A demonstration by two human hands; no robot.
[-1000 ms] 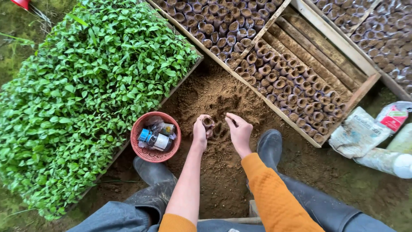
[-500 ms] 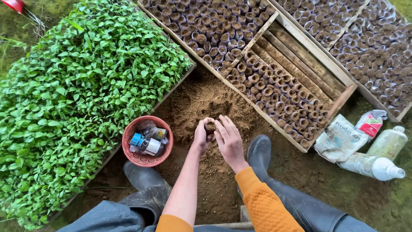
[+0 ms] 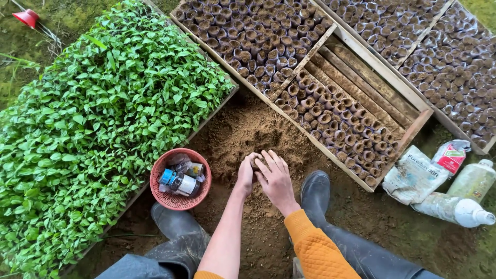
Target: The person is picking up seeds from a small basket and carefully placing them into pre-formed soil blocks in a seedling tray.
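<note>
soil pot (image 3: 254,163), seemingly, now covered closer by right hand (image 3: 276,178).

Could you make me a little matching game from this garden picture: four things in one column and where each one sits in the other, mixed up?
Things:
1. Round red plastic basket
2. Bed of green leafy seedlings
3. White plastic bottle lying on its side
4. Small soil-filled pot

Places:
A. Far right, beside the bags
B. Between the left hand and right hand, over the loose brown soil
C. Filling the left side
D. Just left of the hands, by a black rubber boot

Pairs: 1-D, 2-C, 3-A, 4-B
</note>
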